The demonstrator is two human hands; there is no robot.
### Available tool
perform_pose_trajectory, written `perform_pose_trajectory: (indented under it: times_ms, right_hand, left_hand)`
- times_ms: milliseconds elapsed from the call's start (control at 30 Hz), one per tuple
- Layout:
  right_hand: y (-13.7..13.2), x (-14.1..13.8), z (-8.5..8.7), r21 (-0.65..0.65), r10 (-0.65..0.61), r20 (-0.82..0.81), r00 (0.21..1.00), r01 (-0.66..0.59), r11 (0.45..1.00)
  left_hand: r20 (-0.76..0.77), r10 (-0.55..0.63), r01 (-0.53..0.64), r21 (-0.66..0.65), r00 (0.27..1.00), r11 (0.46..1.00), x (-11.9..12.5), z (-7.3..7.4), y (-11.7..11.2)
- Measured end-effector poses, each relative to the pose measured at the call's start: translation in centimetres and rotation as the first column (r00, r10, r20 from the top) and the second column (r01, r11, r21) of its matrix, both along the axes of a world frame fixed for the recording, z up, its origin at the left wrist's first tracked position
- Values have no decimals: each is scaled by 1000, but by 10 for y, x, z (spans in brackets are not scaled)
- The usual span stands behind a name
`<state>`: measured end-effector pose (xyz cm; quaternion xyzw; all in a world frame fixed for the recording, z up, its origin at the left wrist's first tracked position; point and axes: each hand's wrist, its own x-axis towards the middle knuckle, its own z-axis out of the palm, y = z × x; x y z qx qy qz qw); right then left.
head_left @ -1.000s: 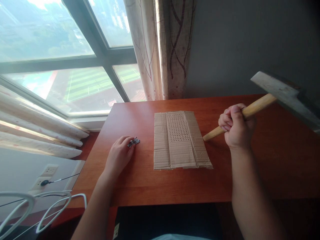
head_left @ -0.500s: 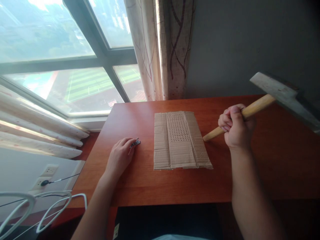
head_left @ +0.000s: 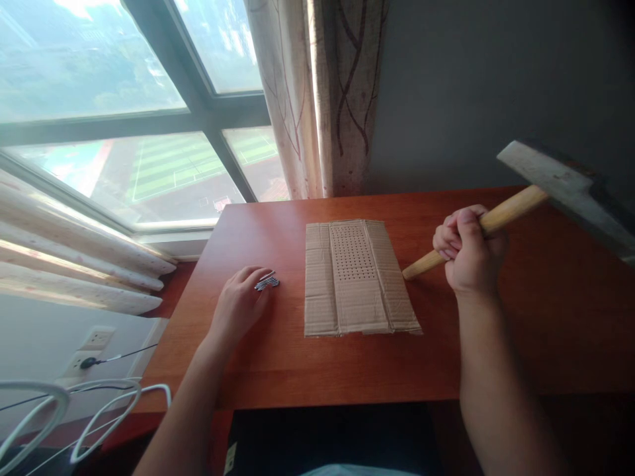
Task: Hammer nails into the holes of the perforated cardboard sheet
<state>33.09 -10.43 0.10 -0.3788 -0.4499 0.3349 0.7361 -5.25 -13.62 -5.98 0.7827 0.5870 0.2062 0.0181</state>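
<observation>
My right hand point(head_left: 469, 254) is closed round the wooden handle of a hammer point(head_left: 546, 192), held up over the right side of the table with its metal head at the far right. My left hand point(head_left: 238, 304) rests on the reddish wooden table point(head_left: 297, 363), its fingertips on a small pile of metal nails point(head_left: 266, 282); whether the fingers pinch a nail is unclear. Between my hands lies a flat cardboard piece point(head_left: 357, 277) with a grid of small holes in its upper middle.
A window and patterned curtain point(head_left: 322, 99) stand behind the table, with a grey wall to the right. Wall sockets point(head_left: 92, 347) with a black plug and a white wire frame point(head_left: 74, 416) sit at lower left, below the table's left edge.
My left fingertips have shifted slightly on the nails, nudging the pile a little. The hammer and my right hand have hardly moved.
</observation>
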Motion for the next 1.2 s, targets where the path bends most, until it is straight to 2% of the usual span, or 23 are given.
perform_pose_trajectory:
  times_ms: [200, 300, 567, 833, 967, 1100, 1200]
  right_hand:
    - [0, 2, -1, 8, 10, 0, 1000, -10, 1000]
    - [0, 2, -2, 7, 6, -2, 1000, -6, 1000]
    - [0, 1, -1, 9, 1, -2, 1000, -1, 1000]
    - [0, 1, -2, 12, 10, 4, 1000, -10, 1000]
    - [0, 1, -2, 7, 10, -2, 1000, -10, 1000]
    - [0, 0, 0, -1, 1, -3, 1000, -1, 1000]
    - [0, -1, 1, 1, 5, 0, 1000, -5, 1000]
  left_hand:
    - [-194, 108, -105, 26, 975, 994, 33, -1, 13]
    - [-254, 139, -138, 21, 957, 990, 38, -5, 18]
    - [-178, 144, -139, 35, 973, 990, 19, -13, 17]
    - [-146, 130, -126, 37, 981, 991, 20, -10, 17]
    - [-65, 98, -99, -6, 993, 995, 15, -8, 18]
    - [-8, 80, -80, -20, 997, 997, 6, -8, 11]
    - [-20, 77, -78, -15, 997, 997, 1, -8, 3]
